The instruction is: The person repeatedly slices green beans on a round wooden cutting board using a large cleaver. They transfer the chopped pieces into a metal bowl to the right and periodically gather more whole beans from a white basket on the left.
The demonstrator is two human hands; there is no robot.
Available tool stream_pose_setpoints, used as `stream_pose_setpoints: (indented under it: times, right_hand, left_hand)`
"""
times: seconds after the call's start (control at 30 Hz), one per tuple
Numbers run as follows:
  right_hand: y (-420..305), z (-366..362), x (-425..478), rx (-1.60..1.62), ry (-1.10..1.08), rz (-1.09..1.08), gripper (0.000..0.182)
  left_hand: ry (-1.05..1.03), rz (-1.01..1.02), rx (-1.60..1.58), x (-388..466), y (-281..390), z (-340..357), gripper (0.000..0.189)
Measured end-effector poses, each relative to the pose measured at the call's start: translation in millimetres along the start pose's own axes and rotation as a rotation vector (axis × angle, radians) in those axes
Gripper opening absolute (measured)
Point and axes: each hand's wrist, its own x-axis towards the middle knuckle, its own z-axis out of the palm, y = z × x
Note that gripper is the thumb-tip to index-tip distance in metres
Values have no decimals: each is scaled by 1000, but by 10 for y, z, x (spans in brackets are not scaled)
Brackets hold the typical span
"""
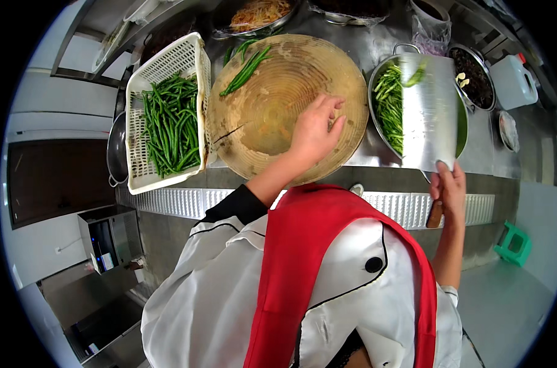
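In my right hand (449, 186) is a wide cleaver (428, 115) with a wooden handle, its blade held over a steel pot (462, 131). Cut green beans (389, 110) fill the visible left side of that pot; the blade hides much of the rest. A blurred piece of green bean (415, 76) shows against the blade's upper part. My left hand (316, 129) hovers over or rests on the round wooden chopping block (273, 106), fingers half curled with nothing in them. A few whole green beans (246, 71) lie on the block's upper left.
A white plastic basket (135, 131) of long green beans (172, 124) stands left of the block. Behind are a bowl of shredded food (260, 16) and a film-covered container (349, 18). A pan of dark food (474, 80) and a white jug (513, 83) stand at right.
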Motion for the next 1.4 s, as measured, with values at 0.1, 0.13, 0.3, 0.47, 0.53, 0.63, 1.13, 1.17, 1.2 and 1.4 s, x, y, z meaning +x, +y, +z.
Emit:
stream_pose_setpoints:
  times: [0.1, 0.13, 0.3, 0.47, 0.53, 0.63, 1.13, 1.17, 1.2, 1.4]
  right_hand:
    - [41, -274, 164, -671, 283, -448, 15]
    - [38, -320, 192, -881, 330, -485, 14]
    - [-12, 129, 173, -986, 381, -466, 10]
    - [-21, 1043, 276, -602, -92, -346, 15]
    - [20, 1365, 351, -710, -204, -328, 17]
    - [64, 1700, 426, -904, -273, -493, 16]
    - [39, 1977, 395, -1207, -333, -502, 15]
    - [26, 1964, 421, -1200, -352, -499, 16]
    - [0, 1943, 455, -1216, -404, -476, 19]
    - [-95, 1903, 563, -1222, -550, -443, 24]
  left_hand:
    - [-41, -33, 23, -30, -123, -2, 29]
    - [-51, -64, 13, -40, -171, -55, 28]
    - [57, -161, 137, -55, -748, -439, 24]
    - [257, -101, 372, 77, -1465, -964, 21]
    - [298, -78, 510, 159, -1626, -1176, 20]
    - [248, -195, 677, 264, -1881, -1420, 23]
    - [-125, -534, 554, 153, -1910, -1210, 58]
    - [-84, -526, 531, 73, -1912, -1174, 61]
    - [-40, -518, 530, -4, -1908, -1159, 57]
    - [228, -472, 459, -383, -1669, -1217, 29]
